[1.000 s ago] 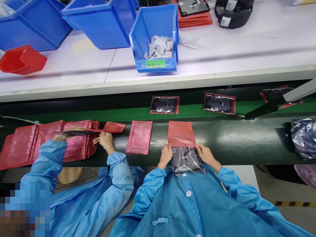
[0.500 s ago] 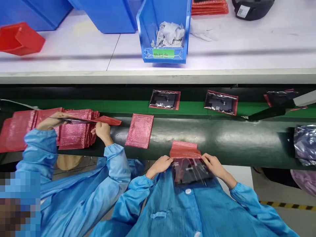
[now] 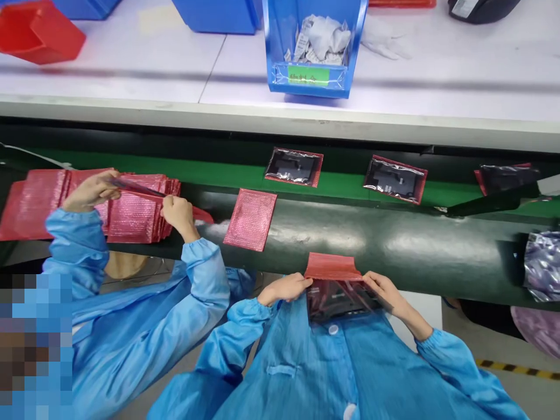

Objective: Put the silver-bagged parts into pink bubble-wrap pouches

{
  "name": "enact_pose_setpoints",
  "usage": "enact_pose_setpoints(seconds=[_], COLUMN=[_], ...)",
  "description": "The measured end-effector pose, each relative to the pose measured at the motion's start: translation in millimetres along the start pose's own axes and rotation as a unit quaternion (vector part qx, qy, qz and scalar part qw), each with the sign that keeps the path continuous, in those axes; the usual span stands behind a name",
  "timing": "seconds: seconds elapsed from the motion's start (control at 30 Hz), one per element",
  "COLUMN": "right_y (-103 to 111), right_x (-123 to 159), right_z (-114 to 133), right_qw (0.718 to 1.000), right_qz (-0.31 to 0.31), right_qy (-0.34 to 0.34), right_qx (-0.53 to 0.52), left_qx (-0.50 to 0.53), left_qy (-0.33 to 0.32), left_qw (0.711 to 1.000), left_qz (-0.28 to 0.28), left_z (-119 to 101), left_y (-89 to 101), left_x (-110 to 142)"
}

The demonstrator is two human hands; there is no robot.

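I see my left hand and right hand each pinching a side of the pink bubble bag at the near edge of the dark belt, with the clear-wrapped black part sitting half inside it against my coat. A co-worker's hands grip another bag beside the pink stack.

The red bubble bag covers the far end of the dark bagged part, whose near end sinks against the blue coat. The green label on the blue bin is too small to read; the bin's top is cut off. At the right edge, a silvery bag is cropped.
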State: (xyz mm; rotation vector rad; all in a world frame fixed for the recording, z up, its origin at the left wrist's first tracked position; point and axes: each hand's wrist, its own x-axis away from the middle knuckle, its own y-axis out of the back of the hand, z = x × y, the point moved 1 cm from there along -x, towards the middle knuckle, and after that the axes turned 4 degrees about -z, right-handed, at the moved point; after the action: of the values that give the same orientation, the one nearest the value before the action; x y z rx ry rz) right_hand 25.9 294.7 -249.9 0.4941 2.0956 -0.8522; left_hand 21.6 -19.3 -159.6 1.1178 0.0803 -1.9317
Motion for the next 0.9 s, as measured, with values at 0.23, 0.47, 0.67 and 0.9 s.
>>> enact_pose_setpoints(seconds=[0.23, 0.47, 0.67, 0.9], right_y=[2.8, 3.1, 18.6, 21.0], right_x=[-9.0, -2.9, -9.1, -25.9], right_z=[7.8, 14.4, 37.7, 59.1], right_qw=[0.999, 1.000, 1.000, 0.999], right_qz=[0.002, 0.002, -0.030, -0.020], right_qy=[0.018, 0.016, 0.003, 0.025], right_qx=[0.027, 0.023, -0.006, -0.030], left_qx=[-0.020, -0.013, 0.093, 0.147], left_qy=[-0.004, -0.027, -0.032, -0.047], left_qw=[0.999, 0.998, 0.995, 0.981], left_qz=[-0.048, -0.062, -0.033, -0.119], left_z=[-9.5, -6.0, -18.0, -44.7], left_y=[5.7, -1.2, 9.6, 23.9], left_x=[-4.2, -4.0, 0.9, 18.1])
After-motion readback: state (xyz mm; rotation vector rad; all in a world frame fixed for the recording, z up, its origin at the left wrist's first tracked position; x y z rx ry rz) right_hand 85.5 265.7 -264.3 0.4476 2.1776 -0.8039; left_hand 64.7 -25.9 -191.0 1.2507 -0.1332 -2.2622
